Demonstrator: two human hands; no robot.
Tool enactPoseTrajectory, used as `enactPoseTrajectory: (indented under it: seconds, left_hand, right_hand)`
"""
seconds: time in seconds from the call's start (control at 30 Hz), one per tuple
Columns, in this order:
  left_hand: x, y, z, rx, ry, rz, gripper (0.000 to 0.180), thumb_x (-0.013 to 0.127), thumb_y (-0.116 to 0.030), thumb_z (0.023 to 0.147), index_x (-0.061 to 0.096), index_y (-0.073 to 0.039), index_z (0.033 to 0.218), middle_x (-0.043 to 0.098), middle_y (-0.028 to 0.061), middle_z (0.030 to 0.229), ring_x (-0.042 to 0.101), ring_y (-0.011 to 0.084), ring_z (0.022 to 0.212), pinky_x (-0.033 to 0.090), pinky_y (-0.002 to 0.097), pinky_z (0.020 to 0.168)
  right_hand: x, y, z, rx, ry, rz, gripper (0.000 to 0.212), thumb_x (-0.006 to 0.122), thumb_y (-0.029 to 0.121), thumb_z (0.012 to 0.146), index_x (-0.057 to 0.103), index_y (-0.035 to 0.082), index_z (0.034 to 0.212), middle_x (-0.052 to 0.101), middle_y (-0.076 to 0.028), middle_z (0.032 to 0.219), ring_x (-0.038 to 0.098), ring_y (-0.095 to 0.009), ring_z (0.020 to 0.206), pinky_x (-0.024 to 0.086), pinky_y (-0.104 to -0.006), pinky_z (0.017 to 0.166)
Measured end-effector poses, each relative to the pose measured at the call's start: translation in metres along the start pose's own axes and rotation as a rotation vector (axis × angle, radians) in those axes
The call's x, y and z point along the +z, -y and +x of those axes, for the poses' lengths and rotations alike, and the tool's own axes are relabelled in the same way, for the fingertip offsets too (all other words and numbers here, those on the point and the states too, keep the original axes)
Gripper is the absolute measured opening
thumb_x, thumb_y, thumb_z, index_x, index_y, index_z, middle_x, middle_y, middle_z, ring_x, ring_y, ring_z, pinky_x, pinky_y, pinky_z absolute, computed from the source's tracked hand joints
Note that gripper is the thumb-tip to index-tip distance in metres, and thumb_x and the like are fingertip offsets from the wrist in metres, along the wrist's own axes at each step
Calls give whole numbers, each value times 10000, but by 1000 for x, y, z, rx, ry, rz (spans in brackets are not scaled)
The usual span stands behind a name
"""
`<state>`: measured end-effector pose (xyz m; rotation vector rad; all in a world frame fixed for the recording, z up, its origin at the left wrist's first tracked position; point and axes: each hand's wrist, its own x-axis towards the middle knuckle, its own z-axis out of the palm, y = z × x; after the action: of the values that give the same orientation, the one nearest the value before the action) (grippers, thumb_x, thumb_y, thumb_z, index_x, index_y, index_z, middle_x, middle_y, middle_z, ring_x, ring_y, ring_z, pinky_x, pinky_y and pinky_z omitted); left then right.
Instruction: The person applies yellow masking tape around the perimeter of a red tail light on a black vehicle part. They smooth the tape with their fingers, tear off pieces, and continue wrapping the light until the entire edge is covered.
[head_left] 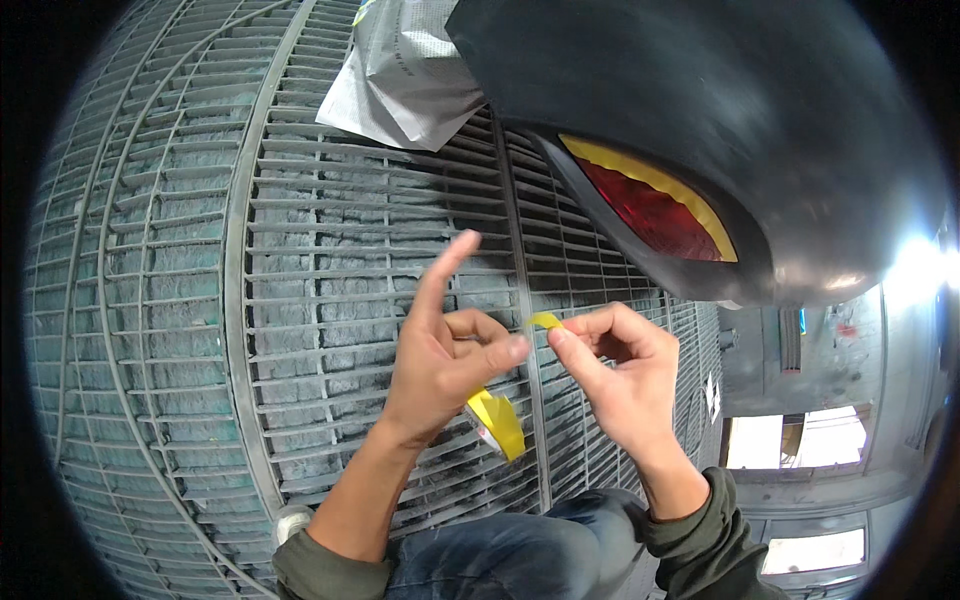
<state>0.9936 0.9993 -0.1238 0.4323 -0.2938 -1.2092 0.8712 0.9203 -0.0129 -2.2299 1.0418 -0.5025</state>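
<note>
Inside the right edge of the floor grating [235,300], a yellow masking-tape roll [500,420] hangs by the left hand [437,372], index raised, grip unclear; the right hand [628,375] pinches a tape strip [545,320]; likely strip preparation, next needing fingertip control.

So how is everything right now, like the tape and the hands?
Left hand: index finger stretched out, others curled.
Right hand: pinching.
Yellow tape strip: curved, pinched at one end.
Yellow tape roll: tilted, held in the left hand.
Red lens: partly covered by yellow edging tape.
Printed paper: creased.
</note>
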Motion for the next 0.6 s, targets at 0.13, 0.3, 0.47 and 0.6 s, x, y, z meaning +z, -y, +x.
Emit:
enactPoseTrajectory:
  seconds: [0.13,0.3,0.47,0.6]
  left_hand:
    - [-10,-4,5,-21,69,43,443,787,-20,854,623,5,1265,710,88,870,677,113,778,551,236,725]
    - [-27,-7,14,-63,159,103,169,766,-43,896,730,67,1020,753,114,927,714,137,854,576,255,788]
    - [-36,-24,21,-127,234,242,147,812,-35,845,752,66,934,760,120,892,723,138,828,583,251,772]
    - [-58,-35,29,-35,179,249,119,789,-20,855,749,56,937,757,123,880,731,155,804,592,251,754]
  right_hand:
    - [0,2,6,-272,9,-250,87,789,5,813,714,7,855,671,-57,738,620,-124,643,485,-252,596]
    - [-10,0,11,-436,112,-337,128,824,28,774,723,41,850,688,-50,761,640,-169,669,489,-283,600]
    - [-23,10,24,-537,312,-409,131,832,61,768,732,65,853,698,-31,765,636,-182,671,496,-304,601]
    - [-42,5,31,-466,226,-420,87,823,79,821,744,46,839,706,-27,762,623,-128,653,494,-278,587]
